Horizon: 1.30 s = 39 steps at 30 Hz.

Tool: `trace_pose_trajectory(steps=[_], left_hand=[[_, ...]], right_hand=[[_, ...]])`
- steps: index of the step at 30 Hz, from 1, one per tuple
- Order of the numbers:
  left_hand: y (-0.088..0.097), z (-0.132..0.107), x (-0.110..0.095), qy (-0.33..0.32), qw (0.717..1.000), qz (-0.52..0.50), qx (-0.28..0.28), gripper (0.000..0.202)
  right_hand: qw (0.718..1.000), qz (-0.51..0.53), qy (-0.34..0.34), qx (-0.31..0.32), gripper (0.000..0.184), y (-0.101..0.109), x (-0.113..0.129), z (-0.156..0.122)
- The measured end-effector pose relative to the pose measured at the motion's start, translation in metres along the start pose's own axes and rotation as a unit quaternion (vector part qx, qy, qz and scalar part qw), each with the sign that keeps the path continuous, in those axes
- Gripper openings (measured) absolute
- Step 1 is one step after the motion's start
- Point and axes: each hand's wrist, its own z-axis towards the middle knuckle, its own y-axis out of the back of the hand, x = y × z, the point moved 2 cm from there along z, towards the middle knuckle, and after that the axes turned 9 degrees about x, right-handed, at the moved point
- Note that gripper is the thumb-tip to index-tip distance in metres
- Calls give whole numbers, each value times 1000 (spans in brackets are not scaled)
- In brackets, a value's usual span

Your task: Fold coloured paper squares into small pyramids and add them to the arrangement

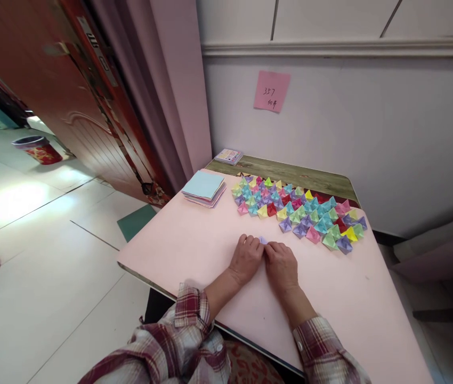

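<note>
My left hand (247, 257) and my right hand (281, 265) meet over the middle of the table, fingers closed together. Between their fingertips a small piece of lilac folded paper (263, 240) shows; most of it is hidden by the fingers, so its folded form cannot be made out. Just beyond the hands, to the right, stand rows of small folded paper pieces (296, 214) in blue, green, purple, yellow, pink and red. A stack of square coloured paper (203, 186), light blue on top, lies to the far left of my hands.
A pale pink sheet covers the table (194, 240), with a wood-patterned strip (290, 169) bare along the wall. A small printed packet (228, 156) sits at the back left corner. A pink note (272, 91) is on the wall. To the left are a door (78, 106) and a bin (38, 149).
</note>
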Motion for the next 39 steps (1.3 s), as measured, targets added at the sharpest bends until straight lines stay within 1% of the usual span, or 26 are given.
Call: trace_pose_trajectory(steps=[2, 4, 9, 12, 15, 18, 22, 26, 28, 30, 33, 36, 39], left_hand=[[1, -5, -5, -18, 999, 23, 13, 19], [2, -10, -10, -20, 999, 41, 29, 21], [-4, -22, -19, -1, 995, 69, 75, 39], [-8, -27, -22, 7, 993, 96, 75, 45], [-6, -28, -21, -10, 992, 97, 79, 47], [0, -26, -17, -25, 992, 80, 92, 45], [8, -26, -7, -35, 994, 28, 100, 43], [13, -33, 5, -41, 994, -72, 76, 42], [13, -36, 8, -39, 992, -99, 60, 41], [12, -37, 9, -40, 992, -107, 53, 43], [9, -37, 8, -42, 992, -107, 48, 45], [8, -37, 8, -45, 993, -103, 41, 46], [8, -38, 8, -44, 994, -95, 31, 46]], right_hand=[[1000, -16, 0, 15, 24, 1, 6, -4], [999, -38, -3, 28, 29, 3, 13, -9], [994, -84, -23, 63, 34, 7, 26, -16], [994, -83, -33, 70, 37, 9, 28, -16], [993, -68, -39, 86, 36, 11, 25, -14], [992, -50, -46, 105, 35, 15, 22, -11], [992, -24, -55, 111, 29, 20, 17, -8], [990, -10, -86, 109, 25, 23, 17, -1], [987, -13, -109, 118, 24, 24, 18, 6], [981, -23, -129, 141, 24, 23, 20, 14], [975, -30, -136, 170, 26, 24, 23, 24], [973, -21, -146, 177, 26, 25, 23, 29], [967, 1, -176, 182, 20, 26, 17, 31]])
